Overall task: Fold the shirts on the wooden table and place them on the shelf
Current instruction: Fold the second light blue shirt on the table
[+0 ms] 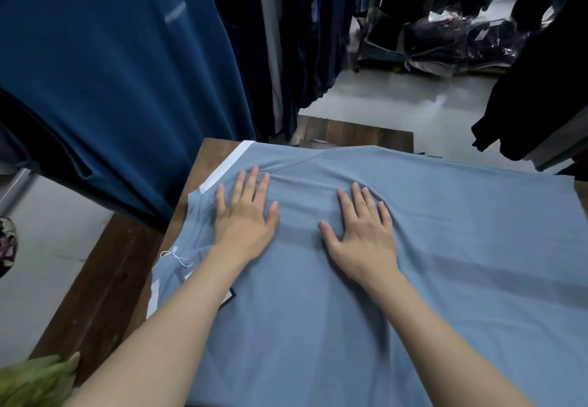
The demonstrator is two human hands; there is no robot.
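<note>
A light blue shirt (397, 279) lies spread across the wooden surface (105, 279), covering most of it, with bare wood showing only along the shirt's left side and beyond its far edge. Both hands lie palm-down on the shirt with fingers straight and slightly spread, gripping nothing. The left hand (245, 212) presses the cloth near the shirt's left far corner, and the right hand (362, 231) lies flat just beside it, nearer the shirt's middle. Soft wrinkles gather in the fabric in front of the fingertips of both hands, and a seam runs diagonally away from them toward the shirt's far edge.

A white band (229, 165) trims the shirt's left far edge, just left of the left hand. A loop of white thread (176, 257) lies at the shirt's left edge, close to the left forearm.

A dark blue T-shirt (111, 72) hangs to the left of the light blue shirt and above it. Dark garments (302, 41) hang beyond the shirt's far edge. Further beyond, plastic-wrapped bundles (461, 41) lie on the pale floor (397, 101). A piece of green cloth (38, 378) shows at the near left of the shirt, at the corner of the surface.
</note>
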